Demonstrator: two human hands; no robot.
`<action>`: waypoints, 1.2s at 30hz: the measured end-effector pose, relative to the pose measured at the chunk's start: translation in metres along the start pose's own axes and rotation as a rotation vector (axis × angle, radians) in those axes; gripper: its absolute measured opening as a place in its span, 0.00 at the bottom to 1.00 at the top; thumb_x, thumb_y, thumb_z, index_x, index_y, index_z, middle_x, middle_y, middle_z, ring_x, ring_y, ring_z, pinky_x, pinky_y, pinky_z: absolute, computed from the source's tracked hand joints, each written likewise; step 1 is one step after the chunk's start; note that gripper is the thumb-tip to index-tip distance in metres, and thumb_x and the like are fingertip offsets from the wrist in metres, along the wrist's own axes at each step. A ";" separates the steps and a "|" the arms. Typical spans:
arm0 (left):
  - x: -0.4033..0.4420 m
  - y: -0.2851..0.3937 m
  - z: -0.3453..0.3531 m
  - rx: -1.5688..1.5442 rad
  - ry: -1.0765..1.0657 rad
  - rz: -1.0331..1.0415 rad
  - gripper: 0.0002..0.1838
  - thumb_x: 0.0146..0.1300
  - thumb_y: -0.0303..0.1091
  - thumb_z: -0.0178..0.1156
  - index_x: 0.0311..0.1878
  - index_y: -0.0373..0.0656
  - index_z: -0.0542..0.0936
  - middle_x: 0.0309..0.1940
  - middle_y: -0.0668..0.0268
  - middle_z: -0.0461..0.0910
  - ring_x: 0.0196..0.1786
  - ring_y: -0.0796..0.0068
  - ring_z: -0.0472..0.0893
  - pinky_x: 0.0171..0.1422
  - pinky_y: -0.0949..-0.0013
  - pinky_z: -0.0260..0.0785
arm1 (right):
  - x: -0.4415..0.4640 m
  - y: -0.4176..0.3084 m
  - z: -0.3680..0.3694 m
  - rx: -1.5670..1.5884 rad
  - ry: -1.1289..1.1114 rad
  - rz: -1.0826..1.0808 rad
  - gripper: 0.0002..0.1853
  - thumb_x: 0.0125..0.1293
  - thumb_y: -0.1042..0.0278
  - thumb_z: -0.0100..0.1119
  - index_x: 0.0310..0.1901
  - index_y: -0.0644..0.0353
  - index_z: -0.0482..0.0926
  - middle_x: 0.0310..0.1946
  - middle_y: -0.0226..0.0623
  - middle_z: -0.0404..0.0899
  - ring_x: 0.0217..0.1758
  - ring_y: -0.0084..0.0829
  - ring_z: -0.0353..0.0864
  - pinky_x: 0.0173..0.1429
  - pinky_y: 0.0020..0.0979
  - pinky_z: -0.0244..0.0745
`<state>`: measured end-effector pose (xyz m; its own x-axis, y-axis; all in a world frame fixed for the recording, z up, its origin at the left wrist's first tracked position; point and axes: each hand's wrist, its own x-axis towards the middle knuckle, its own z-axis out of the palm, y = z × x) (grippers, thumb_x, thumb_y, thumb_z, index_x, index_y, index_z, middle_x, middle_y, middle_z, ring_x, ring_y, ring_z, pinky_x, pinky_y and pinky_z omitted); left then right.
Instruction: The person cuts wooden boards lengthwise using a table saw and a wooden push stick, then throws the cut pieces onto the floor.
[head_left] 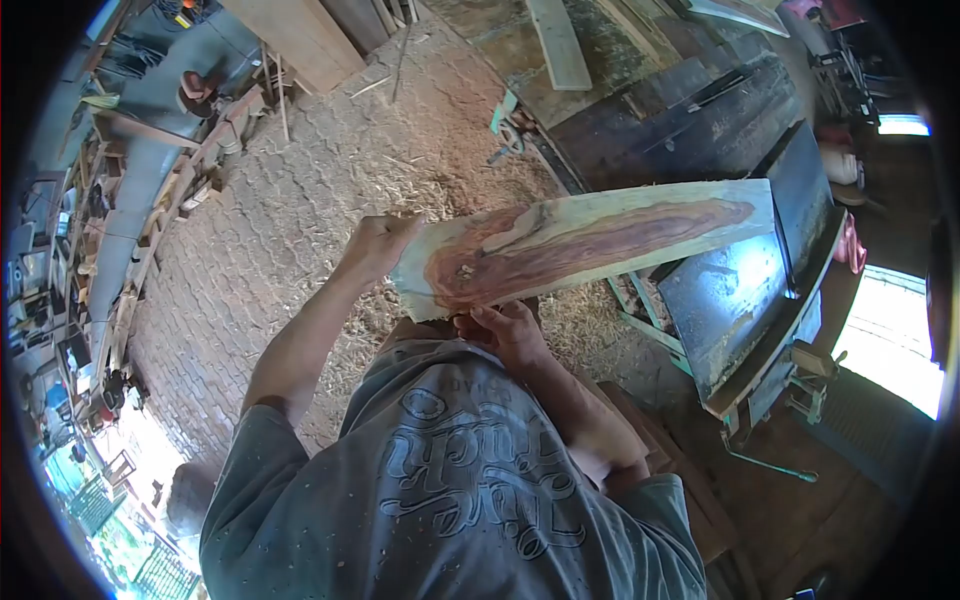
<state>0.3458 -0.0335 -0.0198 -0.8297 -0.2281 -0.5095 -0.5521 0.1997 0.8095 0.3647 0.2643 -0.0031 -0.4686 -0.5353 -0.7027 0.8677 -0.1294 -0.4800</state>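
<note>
Wooden board [600,240] is held by us in front of our body, its near end at our hands and its far end in front of the dark metal machine [725,300] at the right; whether it rests there, we cannot tell. Our left hand [390,240] is closed on the upper corner of the near end, with the fingers partly hidden. Our right hand [512,335] is clamped at the lower edge, the thumb lying along this edge and the other fingers bent under, not fully visible. So both hands are on the same piece, a little apart from each other. Our left arm reaches forward, only slightly bent; our right arm is bent more at the elbow and comes inward across the shirt [470,470]. Below, wood shavings [410,185] cover part of the paved floor [250,225].
</note>
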 end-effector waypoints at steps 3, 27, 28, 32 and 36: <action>-0.001 -0.003 0.004 0.058 0.013 0.017 0.30 0.73 0.61 0.69 0.38 0.36 0.91 0.26 0.69 0.84 0.33 0.81 0.79 0.39 0.66 0.74 | -0.002 0.007 -0.021 0.009 -0.010 0.016 0.21 0.77 0.63 0.67 0.65 0.66 0.79 0.58 0.46 0.86 0.59 0.38 0.88 0.63 0.43 0.87; -0.027 0.026 0.022 0.115 -0.107 -0.002 0.32 0.80 0.58 0.60 0.35 0.35 0.88 0.24 0.73 0.80 0.33 0.82 0.74 0.38 0.64 0.71 | -0.004 -0.035 -0.108 0.259 0.283 -0.416 0.23 0.81 0.55 0.63 0.68 0.59 0.77 0.62 0.40 0.86 0.63 0.43 0.88 0.64 0.49 0.86; -0.025 0.019 0.023 0.099 -0.125 0.062 0.29 0.80 0.57 0.61 0.37 0.36 0.89 0.26 0.74 0.80 0.34 0.83 0.74 0.39 0.65 0.71 | -0.001 -0.037 -0.113 0.285 0.295 -0.448 0.23 0.81 0.54 0.63 0.68 0.59 0.77 0.62 0.40 0.86 0.64 0.42 0.88 0.65 0.47 0.86; -0.025 0.005 0.029 0.111 -0.150 0.043 0.31 0.77 0.57 0.62 0.31 0.35 0.86 0.21 0.68 0.80 0.30 0.81 0.74 0.36 0.61 0.69 | -0.008 -0.056 -0.115 0.367 0.284 -0.483 0.23 0.80 0.49 0.64 0.66 0.57 0.79 0.59 0.36 0.89 0.61 0.35 0.89 0.63 0.40 0.86; -0.026 0.004 0.030 0.224 -0.185 0.031 0.34 0.67 0.61 0.71 0.22 0.36 0.80 0.17 0.68 0.74 0.25 0.81 0.70 0.29 0.60 0.63 | -0.014 -0.064 -0.116 0.367 0.370 -0.532 0.19 0.80 0.51 0.67 0.57 0.58 0.82 0.41 0.34 0.90 0.33 0.28 0.88 0.31 0.31 0.82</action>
<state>0.3628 0.0020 -0.0123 -0.8363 -0.0446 -0.5465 -0.5132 0.4145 0.7515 0.2965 0.3773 -0.0233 -0.8099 -0.0146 -0.5864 0.4771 -0.5980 -0.6440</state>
